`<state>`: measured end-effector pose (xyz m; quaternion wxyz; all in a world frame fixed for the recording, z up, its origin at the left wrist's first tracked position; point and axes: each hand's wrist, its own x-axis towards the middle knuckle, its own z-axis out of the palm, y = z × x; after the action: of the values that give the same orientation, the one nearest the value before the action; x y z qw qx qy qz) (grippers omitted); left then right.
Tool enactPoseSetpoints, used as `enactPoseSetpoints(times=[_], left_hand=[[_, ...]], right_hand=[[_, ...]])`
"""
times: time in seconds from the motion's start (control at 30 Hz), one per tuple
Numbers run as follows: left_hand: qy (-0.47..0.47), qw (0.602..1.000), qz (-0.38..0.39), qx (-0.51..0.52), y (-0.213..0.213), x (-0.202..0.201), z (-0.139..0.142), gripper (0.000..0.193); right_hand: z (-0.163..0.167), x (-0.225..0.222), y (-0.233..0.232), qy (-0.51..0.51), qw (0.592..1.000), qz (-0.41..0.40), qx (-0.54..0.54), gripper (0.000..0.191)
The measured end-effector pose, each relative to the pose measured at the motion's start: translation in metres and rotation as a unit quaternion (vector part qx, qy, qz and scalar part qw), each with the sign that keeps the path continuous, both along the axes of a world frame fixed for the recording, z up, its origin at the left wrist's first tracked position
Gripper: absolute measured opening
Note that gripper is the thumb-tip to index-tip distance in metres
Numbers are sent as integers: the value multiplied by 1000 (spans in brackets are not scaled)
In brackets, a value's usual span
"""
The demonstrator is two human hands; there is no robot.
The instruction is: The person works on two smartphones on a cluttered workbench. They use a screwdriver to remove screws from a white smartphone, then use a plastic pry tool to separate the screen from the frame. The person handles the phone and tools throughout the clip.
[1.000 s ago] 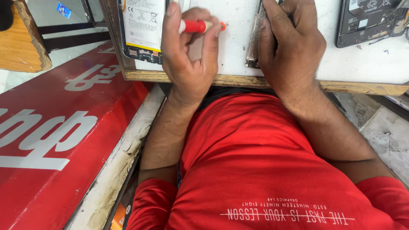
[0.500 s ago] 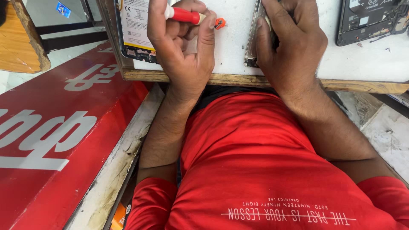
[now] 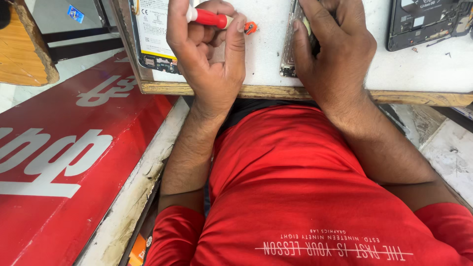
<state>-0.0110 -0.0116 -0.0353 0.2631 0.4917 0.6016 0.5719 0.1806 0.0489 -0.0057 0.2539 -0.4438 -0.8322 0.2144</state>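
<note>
Item 1, my left hand (image 3: 207,54): closed round a small red-handled screwdriver (image 3: 212,18), handle pinched between thumb and curled fingers, its orange end (image 3: 250,27) poking out toward 3 o'clock and held just above the white worktop (image 3: 419,69); whether the tip touches anything I cannot tell. Item 2, my right hand (image 3: 335,54): fingers bent down over a phone frame (image 3: 288,44) stood on its long edge, gripping and steadying it; the frame's upper part is under my fingers and runs out of view at 12 o'clock. Item 3, an opened phone with its white-labelled battery exposed (image 3: 155,34), lying flat at 9 o'clock of my left hand, near the left edge of the board. Item 4, a dark phone housing with its insides showing (image 3: 423,24), at 2 o'clock, well apart from my right hand. State of work, as I judge it: 2 units already lie open, so disassembly is well on; the frame in my right hand is the piece now being worked, with the driver ready but not seated on any screw that I can see; how many screws are left is hidden. Edges and room: the wooden front lip (image 3: 276,92) of the worktop runs just under both wrists, against my red shirt (image 3: 305,187); bare white surface lies open between my hands and out toward 3 o'clock; a red signboard (image 3: 74,157) sits lower at 8 o'clock.
</note>
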Motion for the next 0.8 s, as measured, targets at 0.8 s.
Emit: enactPoseSetpoints(times=[0.8], left_hand=[[88, 985, 43, 140, 28, -33, 43, 19]], right_hand=[[-15, 5, -1, -27, 999, -2, 32, 34]])
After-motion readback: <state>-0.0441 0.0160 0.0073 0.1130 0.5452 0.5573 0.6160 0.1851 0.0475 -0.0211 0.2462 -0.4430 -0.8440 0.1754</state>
